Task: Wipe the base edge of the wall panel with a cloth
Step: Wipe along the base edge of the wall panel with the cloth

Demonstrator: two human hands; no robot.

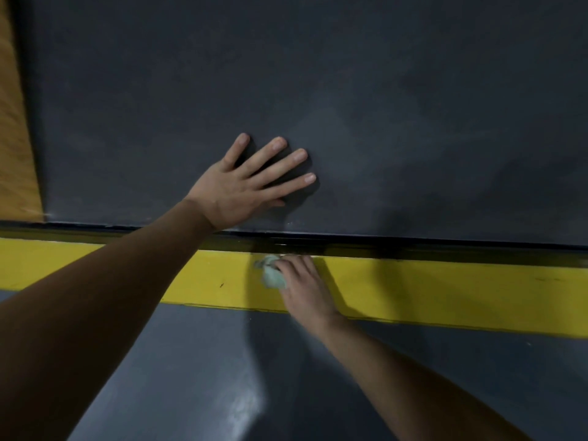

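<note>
Right hand [302,283], crumpled pale-green cloth [273,275]

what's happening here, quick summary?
A person is cleaning along the bottom of a dark grey wall panel. The left hand is pressed flat on the panel, fingers spread, as a brace. The right hand holds a bunched pale green cloth against the black base edge, just above the yellow floor stripe. How much of the edge has been wiped cannot be told.

yellow strip [445,291] runs open to both floor edges; only the left hand [241,189] flat on the panel [413,122] sits above.
</note>
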